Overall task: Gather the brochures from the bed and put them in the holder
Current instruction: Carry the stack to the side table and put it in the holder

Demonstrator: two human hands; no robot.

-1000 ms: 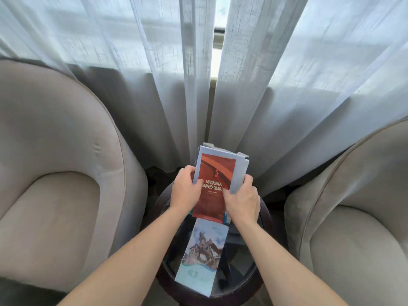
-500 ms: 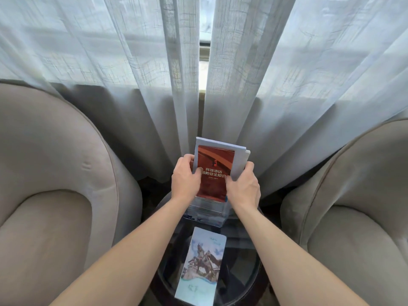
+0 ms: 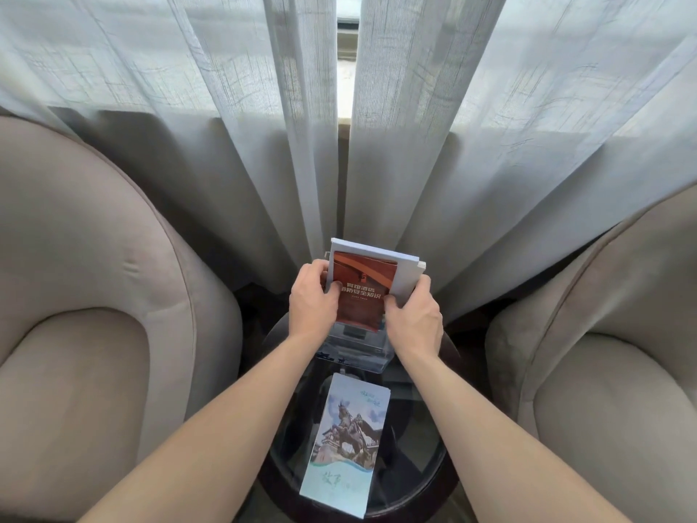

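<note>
A stack of brochures, a red one in front and pale ones behind, stands upright with its lower end inside a clear plastic holder on a small round glass table. My left hand grips the stack's left edge. My right hand grips its right edge, fingers curled behind. A pale blue brochure with a statue picture lies flat on the table, nearer to me than the holder.
A beige armchair stands to the left and another beige armchair to the right of the table. Sheer white curtains hang right behind the holder, with a narrow gap at the middle.
The stack has sunk lower into the clear holder, with both hands still on its edges. The view has tilted down, so the blue brochure shows fully.
</note>
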